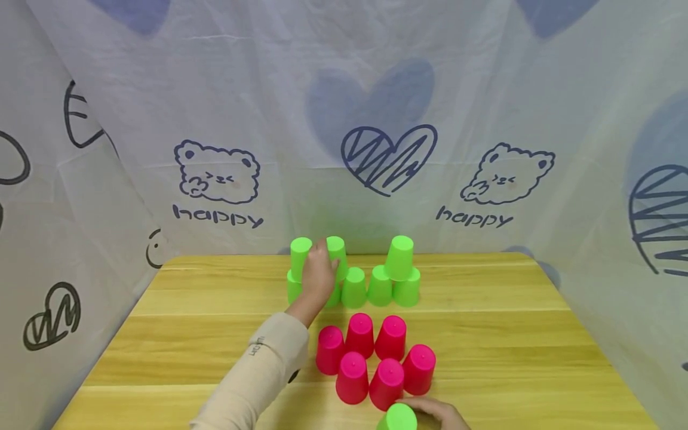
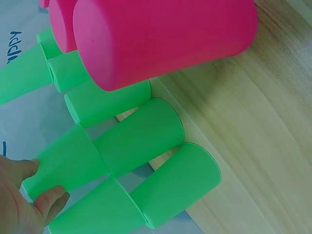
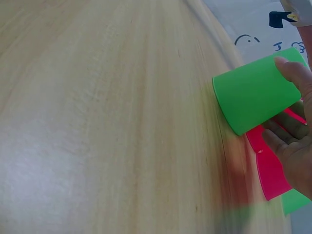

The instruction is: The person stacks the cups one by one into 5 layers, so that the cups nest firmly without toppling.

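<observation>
At the back of the table, my left hand [image 1: 318,272] grips an upside-down green cup [image 1: 337,248], thumb and fingers near its closed end in the left wrist view. That cup rests on a row of green cups [image 1: 354,288]. Another upper green cup [image 1: 300,254] stands to its left, and a third upper cup [image 1: 400,258] farther right. At the near edge of the head view, my right hand [image 1: 438,411] holds a green cup [image 3: 258,92], thumb on one side and fingers under the other. Part of the lower row hides behind the left hand.
Several upside-down pink cups [image 1: 360,335] stand in a cluster between the green row and my right hand. The wooden table [image 1: 510,340] reaches back to a white printed curtain [image 1: 290,179], which also hangs at both sides.
</observation>
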A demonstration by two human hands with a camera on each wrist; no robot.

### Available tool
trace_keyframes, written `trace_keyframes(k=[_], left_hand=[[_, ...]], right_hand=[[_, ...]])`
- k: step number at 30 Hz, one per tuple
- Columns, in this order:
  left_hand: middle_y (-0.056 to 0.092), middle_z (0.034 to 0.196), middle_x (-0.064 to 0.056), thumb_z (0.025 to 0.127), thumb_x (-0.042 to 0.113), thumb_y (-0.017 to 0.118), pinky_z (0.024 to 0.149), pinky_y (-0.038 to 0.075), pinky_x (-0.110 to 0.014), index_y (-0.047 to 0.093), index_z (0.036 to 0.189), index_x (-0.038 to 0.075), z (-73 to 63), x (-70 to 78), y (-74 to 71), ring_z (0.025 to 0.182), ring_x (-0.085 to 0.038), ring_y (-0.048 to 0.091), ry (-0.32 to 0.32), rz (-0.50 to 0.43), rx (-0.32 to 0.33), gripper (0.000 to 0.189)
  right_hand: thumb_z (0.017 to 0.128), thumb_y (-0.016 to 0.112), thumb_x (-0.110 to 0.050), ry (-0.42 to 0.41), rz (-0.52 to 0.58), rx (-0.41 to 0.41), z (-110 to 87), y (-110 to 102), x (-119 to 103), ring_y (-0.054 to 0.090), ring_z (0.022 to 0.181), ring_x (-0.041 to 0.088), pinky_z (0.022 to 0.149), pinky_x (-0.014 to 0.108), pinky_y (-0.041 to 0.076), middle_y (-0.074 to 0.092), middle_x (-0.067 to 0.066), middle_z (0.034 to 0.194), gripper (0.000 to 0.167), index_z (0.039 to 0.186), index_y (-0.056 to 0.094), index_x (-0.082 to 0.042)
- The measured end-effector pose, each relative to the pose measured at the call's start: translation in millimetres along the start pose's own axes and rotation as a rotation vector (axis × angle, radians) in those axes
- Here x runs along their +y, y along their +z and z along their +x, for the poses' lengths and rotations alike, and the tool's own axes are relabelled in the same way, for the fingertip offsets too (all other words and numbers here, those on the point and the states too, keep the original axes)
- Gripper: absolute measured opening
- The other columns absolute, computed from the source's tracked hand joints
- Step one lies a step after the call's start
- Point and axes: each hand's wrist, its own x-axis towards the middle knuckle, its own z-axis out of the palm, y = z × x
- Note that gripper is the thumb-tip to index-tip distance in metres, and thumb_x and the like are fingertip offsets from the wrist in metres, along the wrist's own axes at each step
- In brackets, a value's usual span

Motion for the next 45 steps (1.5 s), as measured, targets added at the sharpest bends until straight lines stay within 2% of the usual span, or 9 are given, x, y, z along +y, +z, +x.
trace_keyframes(k=[5,10,15,19,26,30,35,42,45], left_hand=[[0.061,0.109,-0.026,0.079,0.005,0.071,0.084,0.054,-0.041,0.05,0.119,-0.01,-0.6,-1.0,0.7,0.102,-0.037,0.061,0.001,-0.012,-0.001,0.048],[0.061,0.109,-0.026,0.08,0.007,0.071,0.086,0.053,-0.042,0.051,0.118,-0.01,-2.8,-0.8,-2.0,0.104,-0.038,0.06,0.01,-0.045,0.004,0.047],[0.063,0.107,-0.025,0.079,0.01,0.072,0.086,0.053,-0.043,0.055,0.117,-0.009,-10.6,-3.3,-6.9,0.101,-0.036,0.061,0.065,-0.133,0.06,0.045],[0.065,0.102,-0.024,0.079,0.011,0.072,0.079,0.055,-0.041,0.058,0.113,-0.01,-17.8,-9.5,-7.5,0.094,-0.036,0.063,0.136,-0.221,0.075,0.042],[0.064,0.11,-0.024,0.077,0.01,0.074,0.081,0.055,-0.043,0.059,0.112,-0.01,-27.4,-24.8,-5.7,0.1,-0.036,0.061,0.204,-0.359,-0.035,0.043],[0.062,0.114,-0.026,0.077,0.011,0.074,0.083,0.053,-0.047,0.058,0.114,-0.01,-31.8,-33.7,-3.6,0.104,-0.038,0.06,0.178,-0.453,-0.085,0.046],[0.061,0.116,-0.024,0.078,0.013,0.074,0.086,0.053,-0.044,0.057,0.117,-0.009,-38.9,-43.1,-2.1,0.107,-0.035,0.06,0.133,-0.486,-0.166,0.048],[0.061,0.118,-0.023,0.078,0.015,0.074,0.09,0.05,-0.05,0.056,0.118,-0.008,-52.0,-54.7,-0.4,0.109,-0.037,0.058,0.09,-0.546,-0.234,0.049],[0.062,0.116,-0.02,0.078,0.015,0.074,0.091,0.049,-0.051,0.058,0.118,-0.004,-58.2,-62.1,2.0,0.109,-0.036,0.058,0.065,-0.549,-0.254,0.047]], right_hand=[[0.089,0.06,-0.012,-0.059,0.0,0.002,-0.1,0,-1,0.047,0.109,-0.01,0.091,0.013,0.038,0.058,-0.013,0.12,0.042,0.126,0.051,0.004],[0.088,0.061,-0.014,-0.044,-0.011,0.011,-1.8,0,-3,0.048,0.108,-0.009,0.091,0.014,0.039,0.059,-0.01,0.12,0.044,0.127,0.051,0.005],[0.085,0.065,-0.012,-0.075,-0.105,0.049,-2.8,-4,-3,0.049,0.107,-0.01,0.09,0.016,0.042,0.06,-0.011,0.119,0.046,0.125,0.052,0.006],[0.083,0.068,-0.012,-0.046,-0.099,0.062,-3.7,-7,-8,0.049,0.108,-0.009,0.09,0.015,0.041,0.06,-0.011,0.119,0.049,0.126,0.052,0.003],[0.08,0.068,-0.006,-0.103,-0.051,0.075,-4.9,-10,-16,0.052,0.108,-0.006,0.091,0.018,0.044,0.06,-0.015,0.118,0.048,0.125,0.053,0.0],[0.081,0.066,-0.003,-0.096,0.0,0.084,-7.8,-13,-25,0.052,0.108,-0.004,0.09,0.019,0.044,0.06,-0.016,0.116,0.047,0.125,0.052,0.001],[0.083,0.066,-0.006,-0.064,-0.01,0.096,-10.3,-17,-35,0.054,0.106,-0.003,0.087,0.019,0.044,0.06,-0.016,0.116,0.046,0.127,0.051,0.002],[0.082,0.066,-0.001,-0.184,-0.059,0.076,-11.3,-24,-42,0.055,0.107,-0.002,0.087,0.021,0.047,0.059,-0.018,0.118,0.047,0.127,0.051,0.0],[0.083,0.065,-0.001,-0.193,-0.06,0.068,-12.3,-27,-45,0.055,0.108,-0.003,0.087,0.021,0.047,0.058,-0.018,0.12,0.047,0.128,0.051,0.0]])
